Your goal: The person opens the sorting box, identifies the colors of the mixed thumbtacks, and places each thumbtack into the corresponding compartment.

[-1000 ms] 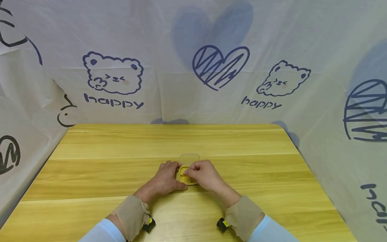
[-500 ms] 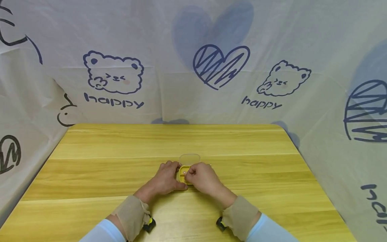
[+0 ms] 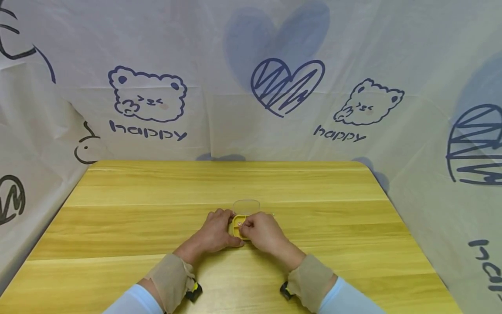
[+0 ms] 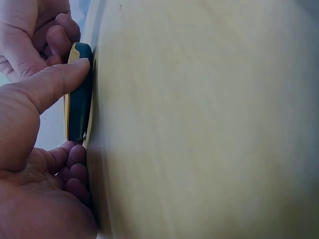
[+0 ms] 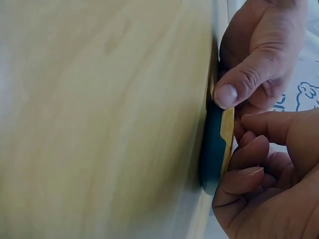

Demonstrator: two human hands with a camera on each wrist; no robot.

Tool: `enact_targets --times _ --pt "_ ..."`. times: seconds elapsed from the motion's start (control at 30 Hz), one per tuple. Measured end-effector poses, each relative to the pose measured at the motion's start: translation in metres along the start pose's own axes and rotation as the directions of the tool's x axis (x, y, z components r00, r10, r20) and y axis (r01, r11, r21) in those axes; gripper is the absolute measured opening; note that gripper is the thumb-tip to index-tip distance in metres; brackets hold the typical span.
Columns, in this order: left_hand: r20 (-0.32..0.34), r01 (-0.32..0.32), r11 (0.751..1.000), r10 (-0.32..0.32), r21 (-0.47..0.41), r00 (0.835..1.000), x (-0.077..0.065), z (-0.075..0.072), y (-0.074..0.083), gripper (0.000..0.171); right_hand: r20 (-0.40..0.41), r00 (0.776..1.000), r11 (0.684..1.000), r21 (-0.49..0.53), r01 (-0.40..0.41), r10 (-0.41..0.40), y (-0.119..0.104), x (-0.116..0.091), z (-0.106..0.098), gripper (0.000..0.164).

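Observation:
A small pill box (image 3: 237,232), yellow inside with dividers and dark teal outside (image 5: 212,149), sits on the table with its clear lid (image 3: 246,207) flipped back. My left hand (image 3: 215,231) grips it from the left, thumb along the near side (image 4: 79,107) and fingers behind. One small round pale-pink piece (image 3: 239,223) lies in the upper left compartment. My right hand (image 3: 266,231) reaches over the right part, its thumb and index finger brought together down at the compartments. I cannot tell whether those fingertips pinch anything.
A wood-grain table (image 3: 157,187) spreads all around the box. Behind it hangs a pale cloth (image 3: 227,117) printed with bears and hearts. A tiny pale bit (image 3: 273,214) shows just beyond the right hand's knuckles. Both wrists wear a wrap and a small black camera (image 3: 193,291).
My right fingertips have left the upper left compartment and shifted slightly right and nearer, so the small round piece there shows in full. My left hand and the box have stayed put.

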State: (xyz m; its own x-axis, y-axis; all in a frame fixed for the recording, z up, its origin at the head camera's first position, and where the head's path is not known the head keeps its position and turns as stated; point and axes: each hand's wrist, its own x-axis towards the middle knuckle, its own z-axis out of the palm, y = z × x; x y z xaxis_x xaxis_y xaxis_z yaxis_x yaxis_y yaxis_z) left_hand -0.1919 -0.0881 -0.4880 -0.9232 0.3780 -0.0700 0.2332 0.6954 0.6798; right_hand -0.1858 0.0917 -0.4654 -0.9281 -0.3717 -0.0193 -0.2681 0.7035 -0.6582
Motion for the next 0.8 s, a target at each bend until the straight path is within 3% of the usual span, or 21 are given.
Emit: enact_targets --times 0.33,0.67,0.8 --pt "-0.009 0.008 1.0 -0.008 0.0 1.0 -0.002 -0.001 0.001 0.074 -0.07 0.995 0.995 0.074 -0.071 0.076 0.011 -0.001 -0.02 0.017" --pt "-0.006 0.007 1.0 -0.007 -0.009 1.0 -0.001 -0.001 0.001 0.073 -0.024 1.0 1.0 0.005 0.007 -0.007 0.009 -0.004 -0.013 0.017" --pt "-0.007 0.011 1.0 -0.011 -0.012 1.0 -0.002 -0.002 0.001 0.073 -0.056 0.998 0.999 0.038 -0.028 0.031 0.01 -0.004 -0.017 0.016"
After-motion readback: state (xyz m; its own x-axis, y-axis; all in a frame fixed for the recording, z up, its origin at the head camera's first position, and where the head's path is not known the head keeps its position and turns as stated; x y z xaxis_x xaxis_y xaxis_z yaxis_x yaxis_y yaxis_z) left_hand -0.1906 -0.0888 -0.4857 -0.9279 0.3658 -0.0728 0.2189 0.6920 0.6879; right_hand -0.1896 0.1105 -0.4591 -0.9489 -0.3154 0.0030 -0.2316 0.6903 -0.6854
